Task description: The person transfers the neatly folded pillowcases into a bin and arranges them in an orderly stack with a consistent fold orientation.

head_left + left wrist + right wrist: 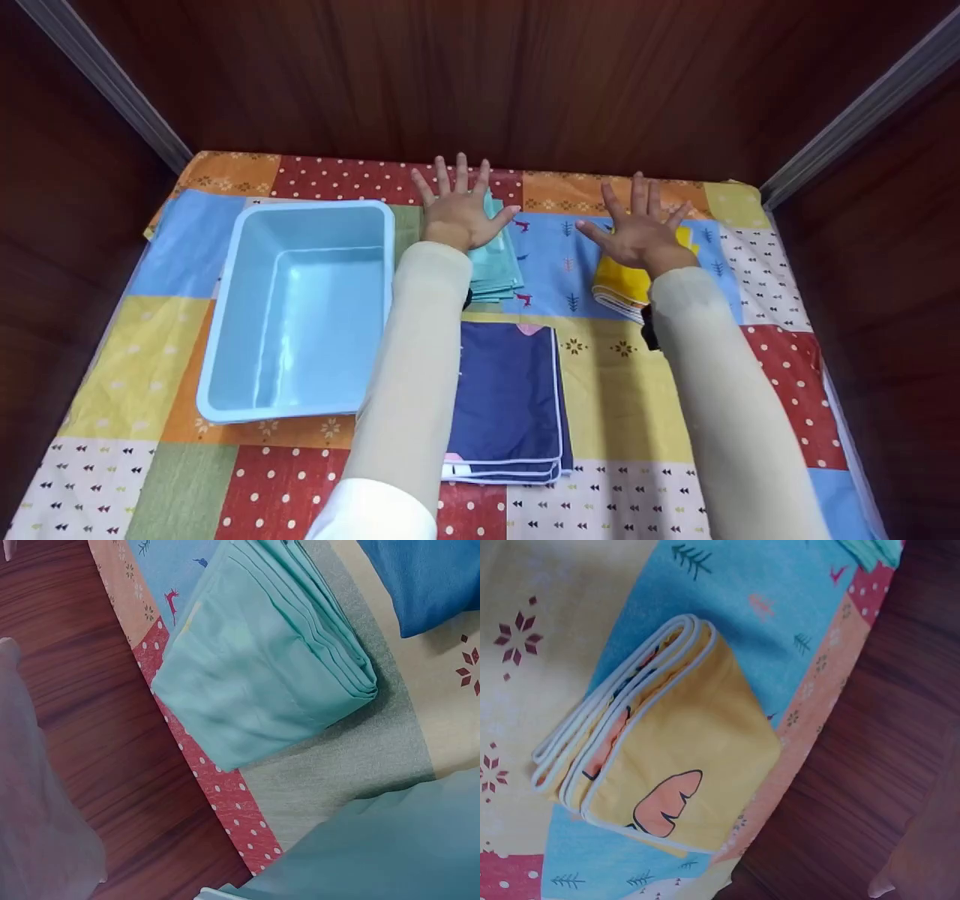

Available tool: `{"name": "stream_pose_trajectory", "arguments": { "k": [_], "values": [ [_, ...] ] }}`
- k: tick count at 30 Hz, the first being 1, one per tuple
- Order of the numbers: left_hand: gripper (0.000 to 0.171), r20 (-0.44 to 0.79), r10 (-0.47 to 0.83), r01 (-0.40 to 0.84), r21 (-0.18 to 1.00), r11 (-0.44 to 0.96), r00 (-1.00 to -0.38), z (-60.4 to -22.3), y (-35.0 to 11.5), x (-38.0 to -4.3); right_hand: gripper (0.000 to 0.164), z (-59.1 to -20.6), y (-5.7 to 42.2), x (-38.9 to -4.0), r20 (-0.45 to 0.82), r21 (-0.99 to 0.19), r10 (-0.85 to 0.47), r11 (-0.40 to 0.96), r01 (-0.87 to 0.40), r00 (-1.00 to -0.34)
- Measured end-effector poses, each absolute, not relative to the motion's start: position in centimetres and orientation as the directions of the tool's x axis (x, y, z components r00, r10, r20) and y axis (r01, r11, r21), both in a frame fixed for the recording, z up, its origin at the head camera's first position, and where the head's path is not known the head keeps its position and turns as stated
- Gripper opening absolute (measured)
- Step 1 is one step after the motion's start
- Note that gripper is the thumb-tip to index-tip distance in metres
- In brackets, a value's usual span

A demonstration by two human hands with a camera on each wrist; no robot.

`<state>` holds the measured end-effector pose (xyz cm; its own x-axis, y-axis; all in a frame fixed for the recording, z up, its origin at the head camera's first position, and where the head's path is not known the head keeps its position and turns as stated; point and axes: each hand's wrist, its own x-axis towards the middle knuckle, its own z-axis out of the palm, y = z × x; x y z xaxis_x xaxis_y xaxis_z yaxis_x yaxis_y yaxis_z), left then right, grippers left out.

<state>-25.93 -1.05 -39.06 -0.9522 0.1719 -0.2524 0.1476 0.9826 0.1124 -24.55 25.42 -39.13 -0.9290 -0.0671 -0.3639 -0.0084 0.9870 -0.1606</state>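
Head view shows your left hand (459, 214) spread empty near the green cloth (501, 264), your right hand (641, 234) likewise near the yellow cloth (621, 282), apparently at a ready stage; grasping calls for a curled grip.

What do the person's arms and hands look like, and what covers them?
The left hand and right hand wear no gloves. Plain cream sleeves reach to the wrists; a white sleeve shows farther up on the left. A small black item shows by each wrist.
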Motion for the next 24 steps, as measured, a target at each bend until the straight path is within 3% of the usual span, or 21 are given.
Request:
{"name": "stream_pose_trajectory", "arguments": {
  "k": [24],
  "values": [
    [0.089, -0.240, 0.326, 0.313, 0.089, 0.945, -0.914, -36.6, -2.3, -24.4, 0.093, -37.2, 28.0, -23.2, -0.272, -0.109, -0.249, 0.968, -0.227, -0.929]
  ]
}}
